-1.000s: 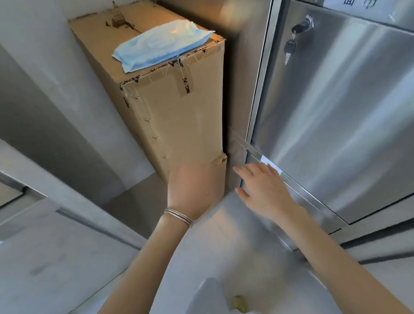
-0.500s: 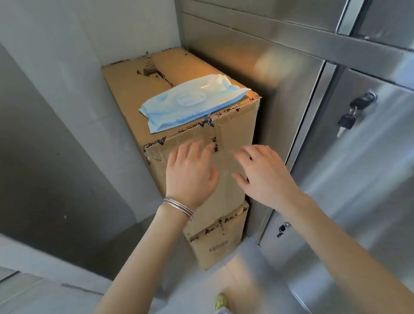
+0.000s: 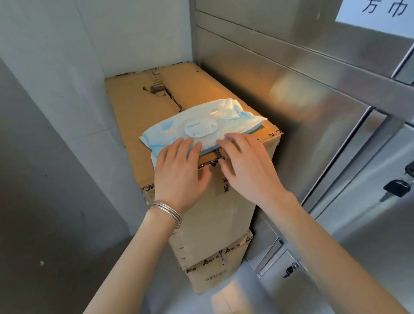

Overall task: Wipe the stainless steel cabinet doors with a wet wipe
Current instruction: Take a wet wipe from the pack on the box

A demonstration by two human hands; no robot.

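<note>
A pale blue pack of wet wipes (image 3: pixel 205 122) lies flat on top of a tall cardboard box (image 3: pixel 142 107), its round flap lid closed. My left hand (image 3: pixel 180 173) has its straight fingers touching the pack's near left edge. My right hand (image 3: pixel 246 166) reaches the pack's near right edge with its fingers spread and fairly straight. Neither hand grips anything. The stainless steel cabinet doors (image 3: pixel 384 217) run along the right, one with keys (image 3: pixel 410 178) hanging from its lock.
A second cardboard box (image 3: pixel 217 270) sits under the tall one. Grey tiled wall (image 3: pixel 47 95) closes the left and back. A paper label (image 3: pixel 382 11) with handwriting is stuck on the upper cabinet. A lower lock (image 3: pixel 290 270) sticks out near the floor.
Both hands rose from low in front of the box to the pack of wipes on top. The view lifted, bringing the box top and upper cabinet into sight.
</note>
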